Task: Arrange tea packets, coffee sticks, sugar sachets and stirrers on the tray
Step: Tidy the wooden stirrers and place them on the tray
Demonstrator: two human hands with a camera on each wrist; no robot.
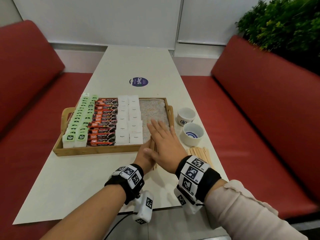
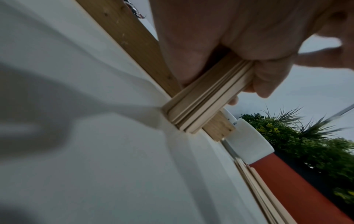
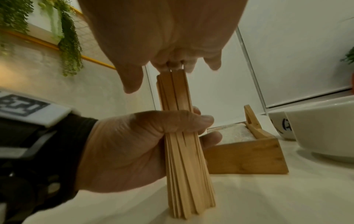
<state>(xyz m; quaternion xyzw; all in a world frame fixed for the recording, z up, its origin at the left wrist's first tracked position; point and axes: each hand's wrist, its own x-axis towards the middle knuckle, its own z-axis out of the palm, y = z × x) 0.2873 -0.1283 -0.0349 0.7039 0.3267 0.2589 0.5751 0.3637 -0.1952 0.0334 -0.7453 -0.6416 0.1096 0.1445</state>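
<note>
A wooden tray (image 1: 97,150) holds rows of green tea packets (image 1: 78,122), red-black coffee sticks (image 1: 103,122) and white sugar sachets (image 1: 129,118). Its right section shows only a grey liner (image 1: 154,110). In front of the tray's near right corner, my left hand (image 1: 144,158) grips a bundle of wooden stirrers (image 3: 182,166) standing upright, lower ends on the table. My right hand (image 1: 162,141) lies flat with straight fingers on the bundle's top ends. In the left wrist view, fingers (image 2: 191,45) wrap the stirrers (image 2: 206,97) beside the tray's wall.
More loose stirrers (image 1: 200,152) lie on the table to the right of my hands. Two white cups (image 1: 186,116) (image 1: 192,134) stand right of the tray. A round sticker (image 1: 138,81) lies farther back. Red benches flank the table; a plant (image 1: 285,23) is at the far right.
</note>
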